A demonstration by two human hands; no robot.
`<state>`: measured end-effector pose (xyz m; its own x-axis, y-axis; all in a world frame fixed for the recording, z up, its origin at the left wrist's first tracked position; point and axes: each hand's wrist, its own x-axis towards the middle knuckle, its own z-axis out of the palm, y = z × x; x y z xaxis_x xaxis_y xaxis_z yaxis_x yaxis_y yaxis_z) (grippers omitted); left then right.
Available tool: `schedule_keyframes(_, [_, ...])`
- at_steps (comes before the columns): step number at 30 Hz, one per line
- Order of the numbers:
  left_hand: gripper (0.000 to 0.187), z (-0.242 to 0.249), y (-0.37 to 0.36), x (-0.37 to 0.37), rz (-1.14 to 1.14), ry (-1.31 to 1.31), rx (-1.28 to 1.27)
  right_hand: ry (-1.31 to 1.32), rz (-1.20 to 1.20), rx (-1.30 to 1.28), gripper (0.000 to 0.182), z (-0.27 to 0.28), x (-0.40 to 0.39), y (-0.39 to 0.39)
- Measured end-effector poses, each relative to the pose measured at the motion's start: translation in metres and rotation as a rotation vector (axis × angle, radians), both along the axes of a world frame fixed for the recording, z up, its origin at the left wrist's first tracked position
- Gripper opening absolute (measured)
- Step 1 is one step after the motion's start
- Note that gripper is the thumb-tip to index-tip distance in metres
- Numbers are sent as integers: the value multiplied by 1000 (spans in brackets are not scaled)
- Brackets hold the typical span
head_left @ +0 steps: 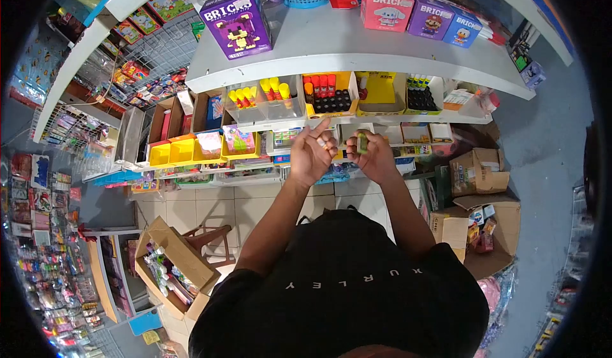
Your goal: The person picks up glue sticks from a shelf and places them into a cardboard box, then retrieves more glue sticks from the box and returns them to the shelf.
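Both hands are raised in front of the lower shelf, a small gap between them. My left hand is turned palm up, its fingers curled round small pale items too small to name. In my right hand a small green item is pinched between the fingers. Just beyond the hands stands a yellow box with red-capped and black-capped tubes. An open yellow carton and a box of black-capped sticks are to its right.
A white shelf above carries a purple BRICKS box and smaller boxes. Yellow bins stand at the left. Open cartons with goods lie at the right, another carton and a brown stool at the lower left.
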<state>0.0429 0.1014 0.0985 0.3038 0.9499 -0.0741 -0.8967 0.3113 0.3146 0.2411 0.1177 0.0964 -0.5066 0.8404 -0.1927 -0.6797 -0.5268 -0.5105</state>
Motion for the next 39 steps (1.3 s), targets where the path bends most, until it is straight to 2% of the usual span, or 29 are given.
schedule_keyframes(1, [49,-1,-2,-2,19,-70,-38,-7,-1,12,22,-2,0,0])
schedule_keyframes(6, [53,-12,-3,-5,25,-79,-7,-105,26,60,15,-11,0,1])
schedule_keyframes(9, [55,-10,-3,-4,7,-49,-8,-658,-13,250,12,8,-7,-7])
schedule_keyframes(12, [59,1,-5,2,-11,99,-30,-941,-145,836,16,18,-22,-12])
schedule_keyframes(16, [65,-8,-8,13,-98,298,33,-1104,-120,985,28,18,-31,-15])
schedule_keyframes(17, [66,-12,-9,15,-102,330,44,-1156,-107,961,28,12,-31,-15])
schedule_keyframes(20, [65,-26,-7,9,-122,288,50,-996,-130,787,25,-20,-29,-10])
schedule_keyframes(23, [58,-14,-14,8,-101,394,-50,-804,-43,457,21,-18,-20,-10])
schedule_keyframes(26, [49,-44,-21,3,-151,818,67,-922,-19,444,19,-36,-7,-13])
schedule_keyframes(27, [40,-56,-23,-1,-195,851,71,-968,-36,470,22,-44,-4,-16])
schedule_keyframes(30, [34,-85,-38,-3,-208,987,46,-1028,-2,451,25,-81,4,-28])
schedule_keyframes(34, [28,-91,-58,1,-316,1166,17,-1069,100,517,28,-125,16,-49])
schedule_keyframes(38, [34,-125,-74,2,-345,1228,9,-989,295,169,26,-148,32,-59])
schedule_keyframes(39, [37,-133,-78,1,-330,1178,-26,-972,309,147,30,-144,37,-57])
